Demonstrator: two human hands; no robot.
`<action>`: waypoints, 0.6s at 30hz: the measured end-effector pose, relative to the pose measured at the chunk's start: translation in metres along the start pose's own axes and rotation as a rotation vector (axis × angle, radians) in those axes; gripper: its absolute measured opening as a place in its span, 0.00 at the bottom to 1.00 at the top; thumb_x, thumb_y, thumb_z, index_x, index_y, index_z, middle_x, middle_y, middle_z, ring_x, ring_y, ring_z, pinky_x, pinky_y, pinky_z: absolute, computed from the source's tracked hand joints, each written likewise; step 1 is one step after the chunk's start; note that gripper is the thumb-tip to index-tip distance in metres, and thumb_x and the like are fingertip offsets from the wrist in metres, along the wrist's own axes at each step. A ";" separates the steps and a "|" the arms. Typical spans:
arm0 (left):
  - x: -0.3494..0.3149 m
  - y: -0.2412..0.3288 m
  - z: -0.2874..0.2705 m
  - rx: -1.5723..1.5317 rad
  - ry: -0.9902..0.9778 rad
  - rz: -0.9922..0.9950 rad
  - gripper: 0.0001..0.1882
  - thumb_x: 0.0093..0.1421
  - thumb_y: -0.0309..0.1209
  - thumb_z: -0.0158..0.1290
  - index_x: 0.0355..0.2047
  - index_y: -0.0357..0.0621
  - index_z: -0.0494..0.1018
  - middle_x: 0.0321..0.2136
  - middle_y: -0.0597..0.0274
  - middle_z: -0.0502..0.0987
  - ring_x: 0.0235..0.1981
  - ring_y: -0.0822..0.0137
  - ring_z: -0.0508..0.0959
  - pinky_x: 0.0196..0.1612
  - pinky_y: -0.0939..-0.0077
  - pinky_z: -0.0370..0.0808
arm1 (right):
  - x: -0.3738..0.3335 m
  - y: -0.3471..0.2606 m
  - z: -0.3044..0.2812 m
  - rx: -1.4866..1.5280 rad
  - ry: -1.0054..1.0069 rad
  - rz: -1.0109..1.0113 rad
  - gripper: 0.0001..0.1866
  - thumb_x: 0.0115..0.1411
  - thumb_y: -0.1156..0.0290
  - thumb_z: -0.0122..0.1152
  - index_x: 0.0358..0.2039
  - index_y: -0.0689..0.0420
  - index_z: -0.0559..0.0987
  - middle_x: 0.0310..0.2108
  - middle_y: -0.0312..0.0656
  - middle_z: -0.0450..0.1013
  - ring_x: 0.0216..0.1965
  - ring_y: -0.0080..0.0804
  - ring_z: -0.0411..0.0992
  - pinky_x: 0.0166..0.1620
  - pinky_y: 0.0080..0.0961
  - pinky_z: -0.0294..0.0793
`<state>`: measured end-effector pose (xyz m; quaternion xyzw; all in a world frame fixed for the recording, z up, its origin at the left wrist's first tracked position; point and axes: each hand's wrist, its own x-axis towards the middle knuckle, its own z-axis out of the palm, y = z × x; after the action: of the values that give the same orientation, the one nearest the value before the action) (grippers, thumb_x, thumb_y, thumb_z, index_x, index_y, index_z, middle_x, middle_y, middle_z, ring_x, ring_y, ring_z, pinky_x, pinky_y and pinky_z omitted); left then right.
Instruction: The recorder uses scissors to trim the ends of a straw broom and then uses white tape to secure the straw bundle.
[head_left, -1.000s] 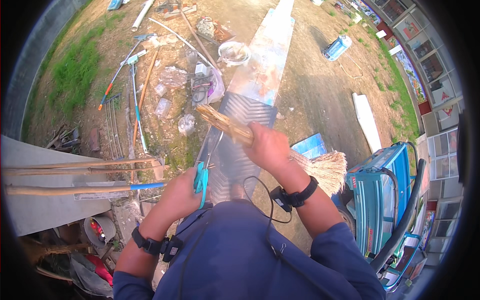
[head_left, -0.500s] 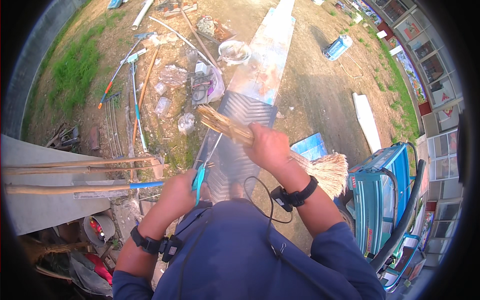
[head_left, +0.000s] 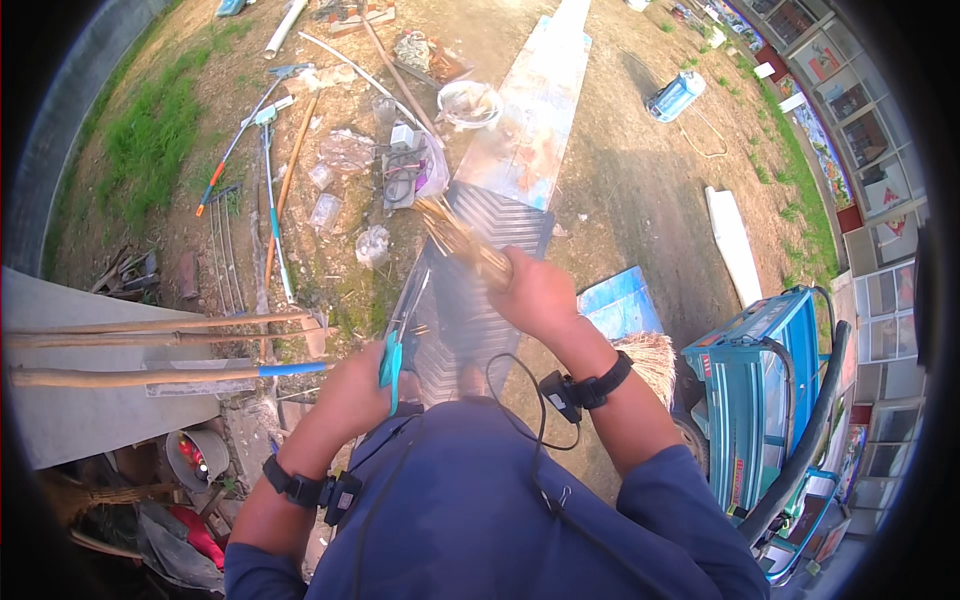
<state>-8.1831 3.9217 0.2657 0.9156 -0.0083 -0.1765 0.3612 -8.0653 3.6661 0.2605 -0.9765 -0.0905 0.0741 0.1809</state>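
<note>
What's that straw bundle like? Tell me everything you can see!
The straw bundle looks like dry, golden-tan stalks. The right hand grips it partway along. Its narrower, ragged end slants toward the upper left, above the dark ridged mat; its paler, bushy end shows beyond the wrist. Hand and forearm hide part of it. I can't tell whether the scissors touch it.
</note>
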 end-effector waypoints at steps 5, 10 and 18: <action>0.002 -0.006 0.005 0.036 -0.050 -0.037 0.16 0.58 0.36 0.58 0.41 0.36 0.72 0.28 0.42 0.78 0.33 0.40 0.79 0.36 0.53 0.74 | 0.001 -0.003 -0.001 -0.044 -0.043 -0.009 0.21 0.53 0.58 0.66 0.45 0.54 0.77 0.30 0.51 0.79 0.34 0.54 0.78 0.39 0.47 0.77; 0.008 0.000 0.003 0.047 -0.058 -0.037 0.16 0.57 0.35 0.59 0.38 0.36 0.72 0.29 0.40 0.78 0.34 0.37 0.78 0.37 0.51 0.74 | 0.000 -0.008 -0.002 -0.072 -0.048 -0.017 0.19 0.53 0.59 0.65 0.43 0.54 0.77 0.30 0.50 0.79 0.34 0.53 0.79 0.38 0.47 0.77; 0.010 0.000 0.005 0.054 -0.063 -0.016 0.16 0.57 0.36 0.59 0.36 0.35 0.71 0.27 0.39 0.77 0.32 0.36 0.77 0.37 0.50 0.74 | -0.002 -0.008 0.006 -0.130 -0.034 -0.112 0.12 0.56 0.63 0.62 0.38 0.54 0.75 0.33 0.49 0.79 0.35 0.52 0.79 0.39 0.46 0.77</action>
<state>-8.1754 3.9170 0.2590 0.9191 -0.0172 -0.2078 0.3344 -8.0696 3.6749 0.2584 -0.9782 -0.1528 0.0742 0.1196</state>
